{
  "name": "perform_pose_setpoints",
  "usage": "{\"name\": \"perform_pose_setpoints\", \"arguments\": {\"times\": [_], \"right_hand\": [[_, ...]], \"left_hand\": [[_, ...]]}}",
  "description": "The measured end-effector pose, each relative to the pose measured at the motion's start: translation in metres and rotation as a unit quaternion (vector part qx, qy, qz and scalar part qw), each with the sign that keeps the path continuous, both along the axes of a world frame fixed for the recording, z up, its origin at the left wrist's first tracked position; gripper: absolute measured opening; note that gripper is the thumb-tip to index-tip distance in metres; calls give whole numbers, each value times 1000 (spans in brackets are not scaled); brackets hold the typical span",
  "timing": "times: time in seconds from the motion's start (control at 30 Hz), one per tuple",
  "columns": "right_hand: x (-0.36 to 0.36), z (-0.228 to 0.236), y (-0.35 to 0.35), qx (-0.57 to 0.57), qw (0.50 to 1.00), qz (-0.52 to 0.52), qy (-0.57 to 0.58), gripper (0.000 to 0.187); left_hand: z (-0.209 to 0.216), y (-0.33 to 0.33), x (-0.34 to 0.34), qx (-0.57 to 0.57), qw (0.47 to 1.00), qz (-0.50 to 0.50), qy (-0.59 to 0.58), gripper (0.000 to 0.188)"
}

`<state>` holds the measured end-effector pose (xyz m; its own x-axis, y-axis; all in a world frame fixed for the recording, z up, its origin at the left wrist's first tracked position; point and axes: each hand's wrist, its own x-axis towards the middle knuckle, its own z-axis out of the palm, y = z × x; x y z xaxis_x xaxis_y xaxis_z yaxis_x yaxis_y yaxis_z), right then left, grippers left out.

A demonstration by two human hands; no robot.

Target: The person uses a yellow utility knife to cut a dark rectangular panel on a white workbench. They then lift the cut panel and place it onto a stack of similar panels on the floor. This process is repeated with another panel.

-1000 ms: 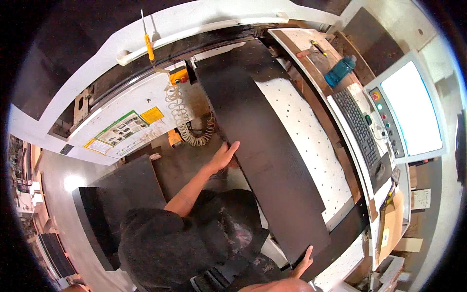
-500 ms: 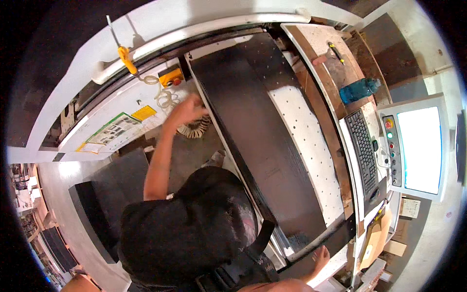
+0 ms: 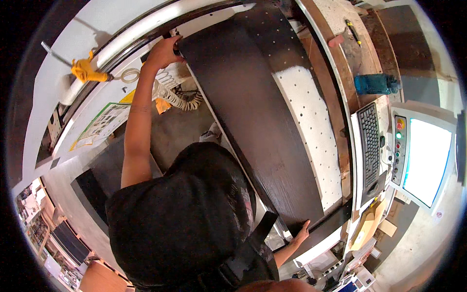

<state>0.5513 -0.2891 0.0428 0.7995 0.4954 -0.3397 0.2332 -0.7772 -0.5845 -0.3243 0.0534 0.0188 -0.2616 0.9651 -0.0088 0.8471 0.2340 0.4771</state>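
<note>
A long dark brown wood-grain panel (image 3: pixel 253 102) lies on the white perforated machine bed (image 3: pixel 311 117) in front of me. My left hand (image 3: pixel 164 52) is closed on the panel's far left corner, its fingers curled at the edge. At the opposite, near end, my right hand (image 3: pixel 300 235) grips the panel's end edge, thumb on top and the other fingers mostly hidden. A second dark strip (image 3: pixel 323 231) sits beyond the right hand, along the bed's near end.
A yellow air blow gun (image 3: pixel 90 69) hangs at left from a coiled hose (image 3: pixel 170 95). Right of the bed are a keyboard (image 3: pixel 368 146), a lit monitor (image 3: pixel 428 160), a blue bottle (image 3: pixel 375 84) and a cutter (image 3: pixel 353 32). Dark boards (image 3: pixel 114 170) are stacked at left.
My left hand has moved from beside the panel's long edge onto its far corner. The right hand has come from beside the near end onto the panel's end edge. The view has shifted.
</note>
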Motion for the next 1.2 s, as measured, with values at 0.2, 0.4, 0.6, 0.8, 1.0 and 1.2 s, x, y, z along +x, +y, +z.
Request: {"name": "perform_pose_setpoints", "arguments": {"times": [0.2, 0.4, 0.6, 0.8, 1.0, 1.2], "right_hand": [[-13, -2, 17, 19, 999, 5, -26, 85], [-23, -1, 16, 1, 1000, -31, -5, 66], [-6, -12, 0, -22, 999, 26, -18, 68], [-16, -10, -6, 59, 998, 27, 18, 63], [-4, -26, 0, 130, 980, 54, -142, 50], [4, -32, 67, 204, 949, 59, -233, 42]], "left_hand": [[5, 14, -19, -61, 998, 1, 17, 61], [-4, 23, -29, -25, 1000, -14, 12, 57], [-35, 23, -52, -22, 1000, -9, -12, 64], [17, -16, 33, 131, 980, 103, 110, 44], [131, -107, 99, 475, 782, 166, 367, 17], [166, -174, 56, 399, 657, 446, 459, 40]]}}
